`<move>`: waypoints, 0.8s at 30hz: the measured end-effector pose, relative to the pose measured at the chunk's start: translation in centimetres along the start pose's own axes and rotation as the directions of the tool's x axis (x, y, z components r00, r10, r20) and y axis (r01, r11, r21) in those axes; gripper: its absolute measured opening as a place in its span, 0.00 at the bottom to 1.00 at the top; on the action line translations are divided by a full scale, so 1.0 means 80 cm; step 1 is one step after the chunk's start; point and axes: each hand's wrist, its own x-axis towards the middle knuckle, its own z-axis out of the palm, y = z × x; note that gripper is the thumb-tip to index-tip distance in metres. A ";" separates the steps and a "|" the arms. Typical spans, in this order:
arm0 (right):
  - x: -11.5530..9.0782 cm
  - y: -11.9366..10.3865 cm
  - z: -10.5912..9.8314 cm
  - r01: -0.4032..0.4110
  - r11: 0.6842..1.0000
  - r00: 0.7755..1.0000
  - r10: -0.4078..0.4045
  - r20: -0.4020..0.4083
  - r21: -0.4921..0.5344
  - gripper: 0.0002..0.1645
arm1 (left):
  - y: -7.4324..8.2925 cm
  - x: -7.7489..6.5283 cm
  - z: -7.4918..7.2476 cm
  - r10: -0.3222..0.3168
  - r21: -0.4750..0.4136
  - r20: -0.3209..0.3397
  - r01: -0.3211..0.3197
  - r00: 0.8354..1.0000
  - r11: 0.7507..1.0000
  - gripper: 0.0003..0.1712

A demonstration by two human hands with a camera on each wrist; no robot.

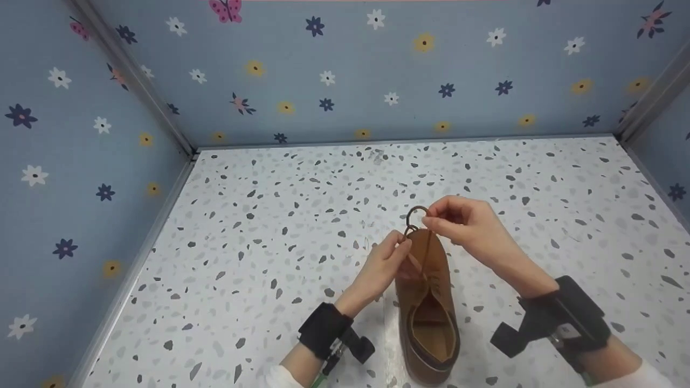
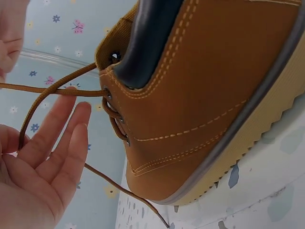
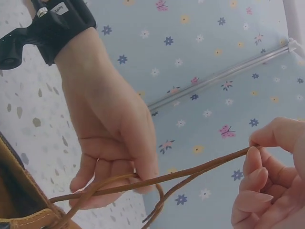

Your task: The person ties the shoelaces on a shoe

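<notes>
A brown lace-up shoe (image 1: 416,350) stands on the floor, its toe pointing away from me. In the left wrist view, the shoe (image 2: 195,90) shows a dark padded collar, pale stitching and a ridged tan sole. My left hand (image 1: 380,264), beside the toe's left side, pinches one brown lace between thumb and forefinger; its other fingers are extended. Above and right of the toe, my right hand (image 1: 466,223) pinches the other lace (image 3: 205,169) and holds it taut from the eyelets. A lace loop (image 1: 407,216) stands between the hands. One loose lace end (image 2: 143,199) hangs to the floor.
The floor (image 1: 242,258) is white with grey speckles. Blue flowered panels (image 1: 350,59) stand at the back and on both sides, joined by grey metal strips. Each wrist wears a black strap mount (image 1: 563,318) with a small camera arm.
</notes>
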 end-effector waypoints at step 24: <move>-0.012 -0.046 -0.019 0.042 0.977 0.998 -0.033 -0.044 0.207 0.07 | -0.020 -0.004 -0.018 0.027 0.002 0.391 -0.030 0.920 1.000 0.14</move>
